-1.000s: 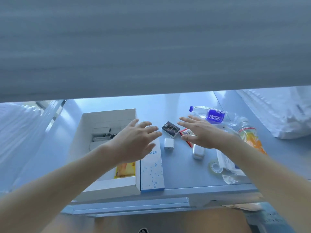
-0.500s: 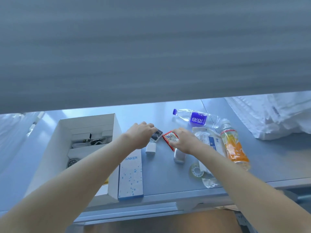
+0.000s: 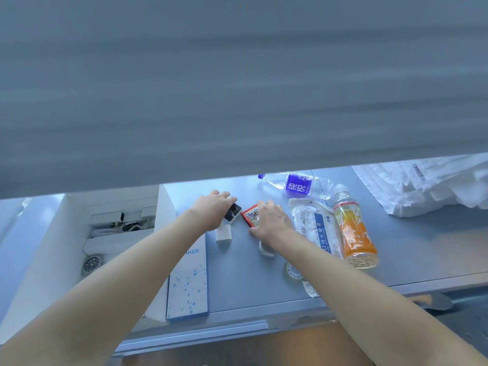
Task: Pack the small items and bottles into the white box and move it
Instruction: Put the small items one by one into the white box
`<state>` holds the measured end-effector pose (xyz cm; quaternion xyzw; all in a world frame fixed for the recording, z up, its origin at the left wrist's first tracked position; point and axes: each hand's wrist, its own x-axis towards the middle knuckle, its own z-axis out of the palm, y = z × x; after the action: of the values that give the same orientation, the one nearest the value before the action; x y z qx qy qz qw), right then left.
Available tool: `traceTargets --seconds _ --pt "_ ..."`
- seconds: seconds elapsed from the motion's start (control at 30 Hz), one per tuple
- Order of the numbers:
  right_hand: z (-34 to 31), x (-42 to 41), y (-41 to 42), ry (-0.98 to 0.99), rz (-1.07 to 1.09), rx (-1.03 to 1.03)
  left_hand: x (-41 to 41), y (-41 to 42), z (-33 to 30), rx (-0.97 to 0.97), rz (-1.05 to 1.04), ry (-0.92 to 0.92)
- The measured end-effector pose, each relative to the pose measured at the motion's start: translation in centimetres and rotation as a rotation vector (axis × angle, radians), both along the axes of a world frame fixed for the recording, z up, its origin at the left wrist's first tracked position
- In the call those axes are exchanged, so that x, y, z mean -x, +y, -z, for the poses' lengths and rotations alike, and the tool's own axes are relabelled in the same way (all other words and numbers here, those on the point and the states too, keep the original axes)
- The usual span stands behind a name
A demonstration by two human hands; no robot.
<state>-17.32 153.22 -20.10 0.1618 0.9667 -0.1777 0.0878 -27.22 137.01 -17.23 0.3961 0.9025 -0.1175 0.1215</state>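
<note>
Your left hand pinches the dark packet; your right hand curls onto the red sachet. Both lie on the table just right of the white box (left hand nearer).

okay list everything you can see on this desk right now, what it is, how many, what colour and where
white box: one, open, desk's left; holds a watch, a chain bracelet and white boxes
Anker box: one, white and blue, beside the white box
dark packet: one, under left fingers
red packet: one, under right fingers
white charger: one, below dark packet
water bottle: one, clear, purple label, lying at back
orange drink bottle: one, lying right
mask pack: one, clear and white
tape roll: one, clear
white cloth: far right
left hand, right hand: each gripping a packet
</note>
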Motion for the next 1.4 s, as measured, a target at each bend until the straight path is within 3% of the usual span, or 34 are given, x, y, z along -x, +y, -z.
traceTargets --seconds 0.47,0.87,1.07,1.4 --pt "0.7 -0.6 0.0 0.096 0.047 0.060 1.1 -0.1 1.0 -0.001 0.027 0.094" --pt "-0.8 0.5 -1.2 0.215 0.009 0.151 -0.4 -3.3 -6.5 -0.290 -0.116 0.092" --pt "-2.8 1.4 -3.3 0.316 -0.065 0.193 -3.6 -7.8 -8.3 -0.303 -0.059 0.249" --pt "-8.2 2.1 -8.3 0.530 -0.247 0.246 -7.9 -18.1 -10.9 -0.624 -0.196 0.258"
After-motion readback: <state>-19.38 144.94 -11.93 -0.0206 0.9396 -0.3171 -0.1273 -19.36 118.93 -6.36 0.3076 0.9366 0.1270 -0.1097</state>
